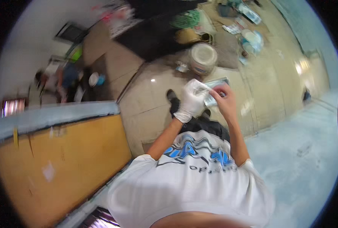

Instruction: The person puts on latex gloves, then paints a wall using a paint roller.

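My left hand (191, 98) wears a thin white disposable glove that reaches the wrist. Its fingers are bent and blurred, so I cannot tell whether they grip anything. Bare, my right hand (224, 98) meets it from the right, pinching thin white crumpled material (204, 89) between thumb and fingers. Whether that material belongs to the worn glove or to a second one is unclear. Below and behind the right hand, a flat pale-blue item (211, 101) is partly hidden. Both hands are in front of my body, above my dark shoes (171, 94).
A lidded white bucket (203, 55) stands on the tiled floor ahead. Beyond it lie a green coil (186, 19) and a blue-white container (251, 41). A yellow-orange panel (66, 159) borders my left; a pale-blue wall (297, 148) my right. Another person (69, 81) is far left.
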A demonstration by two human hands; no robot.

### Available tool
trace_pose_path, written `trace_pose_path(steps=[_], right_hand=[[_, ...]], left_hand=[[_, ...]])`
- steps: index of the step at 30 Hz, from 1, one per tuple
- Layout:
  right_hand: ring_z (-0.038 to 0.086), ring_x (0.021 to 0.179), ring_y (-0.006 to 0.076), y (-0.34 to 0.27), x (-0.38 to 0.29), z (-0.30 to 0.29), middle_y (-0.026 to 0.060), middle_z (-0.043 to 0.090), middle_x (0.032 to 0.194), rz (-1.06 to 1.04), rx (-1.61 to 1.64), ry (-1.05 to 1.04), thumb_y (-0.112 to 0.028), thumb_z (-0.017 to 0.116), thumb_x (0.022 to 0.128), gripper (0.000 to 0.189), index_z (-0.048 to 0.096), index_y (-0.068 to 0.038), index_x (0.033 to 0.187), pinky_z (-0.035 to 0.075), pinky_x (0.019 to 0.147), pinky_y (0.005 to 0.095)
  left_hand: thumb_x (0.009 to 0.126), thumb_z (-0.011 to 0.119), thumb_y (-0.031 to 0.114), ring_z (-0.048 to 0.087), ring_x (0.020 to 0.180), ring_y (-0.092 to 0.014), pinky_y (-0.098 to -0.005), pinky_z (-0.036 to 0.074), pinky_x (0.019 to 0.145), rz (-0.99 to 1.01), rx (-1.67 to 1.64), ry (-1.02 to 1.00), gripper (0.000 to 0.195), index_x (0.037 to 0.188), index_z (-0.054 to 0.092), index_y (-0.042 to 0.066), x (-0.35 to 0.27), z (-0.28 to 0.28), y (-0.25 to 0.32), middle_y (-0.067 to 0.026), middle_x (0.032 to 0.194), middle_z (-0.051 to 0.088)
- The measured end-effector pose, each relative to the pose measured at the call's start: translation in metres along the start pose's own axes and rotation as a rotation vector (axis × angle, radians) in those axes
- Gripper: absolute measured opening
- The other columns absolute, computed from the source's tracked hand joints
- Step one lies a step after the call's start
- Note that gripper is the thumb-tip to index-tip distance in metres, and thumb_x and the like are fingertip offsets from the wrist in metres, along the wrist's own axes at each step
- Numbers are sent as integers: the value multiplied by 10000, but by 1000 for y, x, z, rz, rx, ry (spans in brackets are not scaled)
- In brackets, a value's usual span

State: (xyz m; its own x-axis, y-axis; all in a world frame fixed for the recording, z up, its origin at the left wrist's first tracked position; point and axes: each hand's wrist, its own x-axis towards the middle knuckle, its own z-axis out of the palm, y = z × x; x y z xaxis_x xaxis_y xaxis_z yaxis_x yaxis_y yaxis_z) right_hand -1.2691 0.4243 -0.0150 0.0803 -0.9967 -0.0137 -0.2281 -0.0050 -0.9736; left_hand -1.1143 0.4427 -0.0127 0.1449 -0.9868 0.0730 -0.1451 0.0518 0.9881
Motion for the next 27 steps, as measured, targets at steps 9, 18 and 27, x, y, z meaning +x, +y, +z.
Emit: trace_pose_path(steps=[9, 18, 27], right_hand=[[418, 635, 58, 4, 20, 52, -39, 494, 702, 488, 599, -486, -51, 630, 906, 70, 621, -37, 838, 317, 590, 222], [485, 672, 84, -27, 72, 160, -17, 536, 752, 529, 570, -653, -47, 576, 944, 106, 538, -78, 850, 387, 639, 224], [579, 682, 88, -75, 147, 287, -3, 581, 778, 391, 525, -707, 54, 599, 892, 160, 518, -83, 873, 463, 615, 215]], left_hand=[[770, 649, 22, 610, 729, -273, -354, 468, 671, -35, 101, 144, 22, 785, 636, 13, -8, -65, -7, -118, 752, 580], [783, 654, 9, 594, 724, -247, -334, 462, 668, -66, 285, 343, 47, 821, 629, 14, 19, -162, -31, -116, 767, 562], [775, 614, -17, 594, 785, -281, -362, 491, 730, 89, 408, 408, 147, 905, 648, 42, 43, -291, -61, -111, 873, 556]])
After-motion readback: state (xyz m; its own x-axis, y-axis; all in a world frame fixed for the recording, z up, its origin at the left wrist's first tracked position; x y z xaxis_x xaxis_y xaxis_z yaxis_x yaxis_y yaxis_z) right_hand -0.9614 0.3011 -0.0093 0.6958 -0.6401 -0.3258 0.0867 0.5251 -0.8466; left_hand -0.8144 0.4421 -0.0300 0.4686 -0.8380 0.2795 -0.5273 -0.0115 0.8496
